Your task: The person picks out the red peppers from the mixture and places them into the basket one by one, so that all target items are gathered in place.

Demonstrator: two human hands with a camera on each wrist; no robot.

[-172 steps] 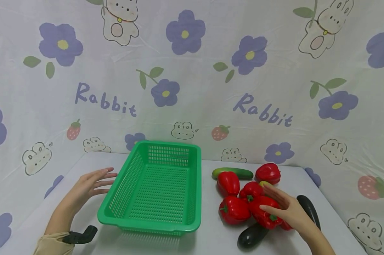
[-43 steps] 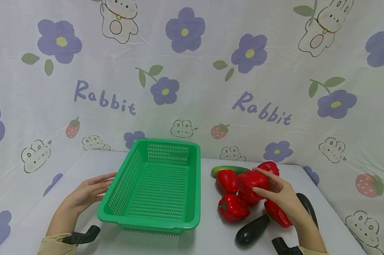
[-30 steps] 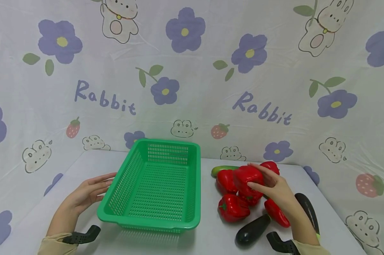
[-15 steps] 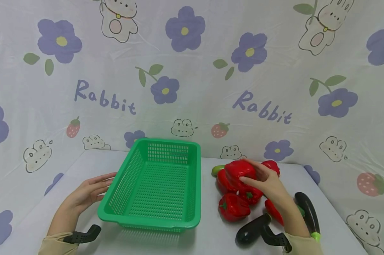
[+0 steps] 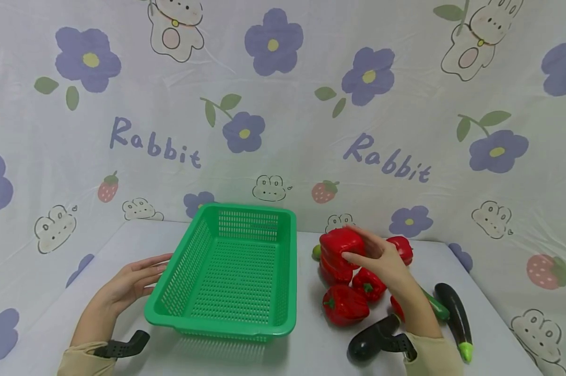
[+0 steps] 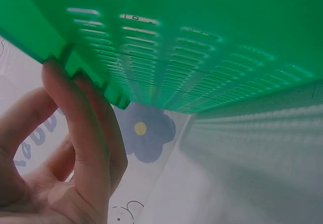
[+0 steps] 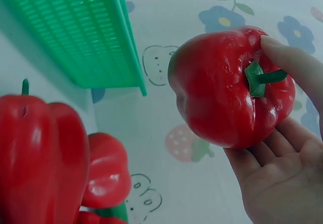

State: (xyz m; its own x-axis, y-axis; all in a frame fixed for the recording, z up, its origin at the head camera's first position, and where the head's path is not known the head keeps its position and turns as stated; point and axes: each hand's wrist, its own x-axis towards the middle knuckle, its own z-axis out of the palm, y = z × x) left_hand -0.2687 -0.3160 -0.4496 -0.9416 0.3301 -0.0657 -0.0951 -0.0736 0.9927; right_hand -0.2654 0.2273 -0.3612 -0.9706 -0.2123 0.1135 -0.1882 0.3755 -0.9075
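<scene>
My right hand holds a red bell pepper raised above the other vegetables, thumb on one side and fingers on the other. In the right wrist view this bell pepper shows its green stem toward the palm. At the left side of the green basket, my left hand has its fingers extended. The left wrist view shows those fingertips at the underside of the basket's rim. Under the raised pepper lies another red bell pepper, partly hidden, with more peppers in front.
A dark eggplant lies at the front, partly behind the right wrist camera. Farther right are a long eggplant and a partly hidden green vegetable. A red pepper sits at the back. A cucumber shows only its end.
My right hand has taken hold of a red bell pepper from the pile, lifted it and carried it left toward the basket. Earlier, my left hand moved slightly closer to the basket; lately it stays still.
</scene>
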